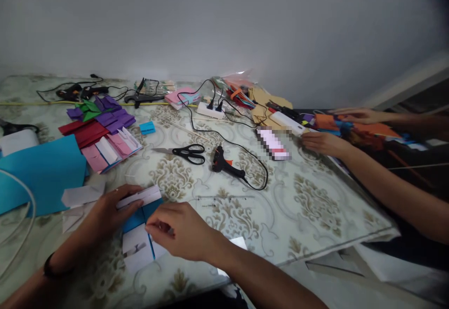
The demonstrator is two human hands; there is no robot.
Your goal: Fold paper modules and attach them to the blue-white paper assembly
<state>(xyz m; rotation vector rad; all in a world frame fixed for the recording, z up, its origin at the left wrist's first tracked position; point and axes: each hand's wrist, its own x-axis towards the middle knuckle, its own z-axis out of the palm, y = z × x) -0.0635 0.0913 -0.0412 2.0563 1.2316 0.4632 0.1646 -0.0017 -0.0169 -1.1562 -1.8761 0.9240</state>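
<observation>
A blue-and-white folded paper (133, 220) lies in front of me on the patterned tablecloth, its far edge turned up as a white flap. My left hand (114, 208) grips that flap, thumb on the near side and fingers behind it. Over the right part of the same paper is my right hand (185, 232), fingers curled into a pinch close to the middle crease; whatever is between the fingertips is too small to make out. White folded papers (84, 197) lie beside my left wrist.
Black-handled scissors (187, 152) and a glue gun (224, 164) with its cord lie ahead. At left are blue sheets (52, 173) and folded pink papers (112, 150). A power strip (212, 110) stands farther back. Another person's hands (326, 144) work with orange pieces at right.
</observation>
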